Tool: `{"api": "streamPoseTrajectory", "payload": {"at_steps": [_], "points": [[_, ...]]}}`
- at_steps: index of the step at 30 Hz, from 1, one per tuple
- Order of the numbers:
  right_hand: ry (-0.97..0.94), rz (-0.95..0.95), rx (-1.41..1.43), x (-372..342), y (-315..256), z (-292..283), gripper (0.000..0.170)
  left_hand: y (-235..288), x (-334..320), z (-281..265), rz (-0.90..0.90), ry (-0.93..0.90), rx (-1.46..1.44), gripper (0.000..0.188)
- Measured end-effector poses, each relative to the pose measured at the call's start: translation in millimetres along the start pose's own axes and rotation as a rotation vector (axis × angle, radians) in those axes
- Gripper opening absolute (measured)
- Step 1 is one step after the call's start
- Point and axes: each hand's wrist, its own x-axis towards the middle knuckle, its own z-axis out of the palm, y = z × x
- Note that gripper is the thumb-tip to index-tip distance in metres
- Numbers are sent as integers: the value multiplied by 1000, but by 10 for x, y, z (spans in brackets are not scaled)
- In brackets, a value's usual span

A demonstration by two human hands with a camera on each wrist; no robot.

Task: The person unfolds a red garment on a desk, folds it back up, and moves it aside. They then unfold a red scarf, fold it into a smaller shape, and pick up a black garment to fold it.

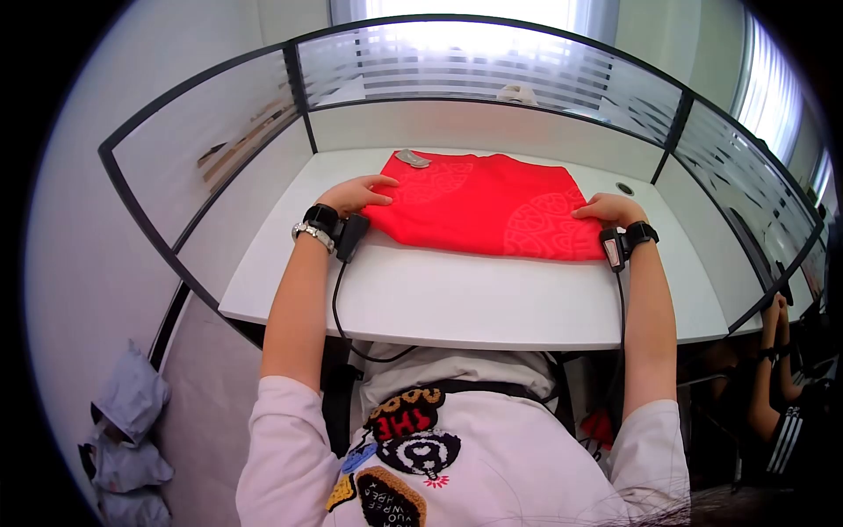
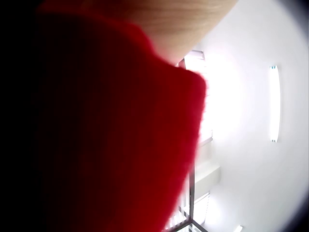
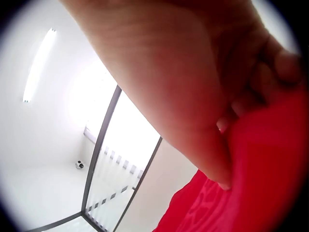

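A red cloth (image 1: 474, 206) with a tone-on-tone pattern lies across the white table, a small grey item (image 1: 412, 159) on its far left corner. My left hand (image 1: 358, 193) grips the cloth's left edge; in the left wrist view the red fabric (image 2: 120, 135) hides the fingers. At the right edge my right hand (image 1: 613, 209) pinches the cloth between thumb and fingers. The right wrist view shows that hand (image 3: 178, 82) with its fingers curled at the red fabric (image 3: 270, 159).
The white table (image 1: 492, 307) has a dark-framed partition (image 1: 492, 112) around its back and sides. A round cable hole (image 1: 624, 189) is at the back right. Cables hang from both wrists. Another person's arms (image 1: 768, 378) show at the far right.
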Motion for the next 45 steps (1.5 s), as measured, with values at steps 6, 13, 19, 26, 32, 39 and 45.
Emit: {"api": "streamPoseTrajectory", "payload": {"at_steps": [6, 13, 19, 26, 32, 39, 45], "points": [[103, -75, -128, 46, 18, 63, 50, 114, -92, 71, -42, 17, -61, 38], [53, -153, 87, 137, 146, 75, 48, 85, -101, 45, 46, 43, -94, 55], [449, -144, -471, -58, -76, 48, 53, 279, -192, 98, 7, -9, -118, 39], [-150, -875, -224, -1019, -1194, 1029, 92, 800, -493, 215, 161, -500, -623, 44], [338, -973, -28, -1310, -1366, 1627, 59, 998, -633, 343, 293, -499, -471, 51], [481, -955, 238, -1153, -1304, 1402, 22, 872, -515, 402, 218, -193, -210, 45], [575, -1022, 243, -1270, -1364, 1402, 24, 589, -364, 346, 308, 392, 564, 38]]}}
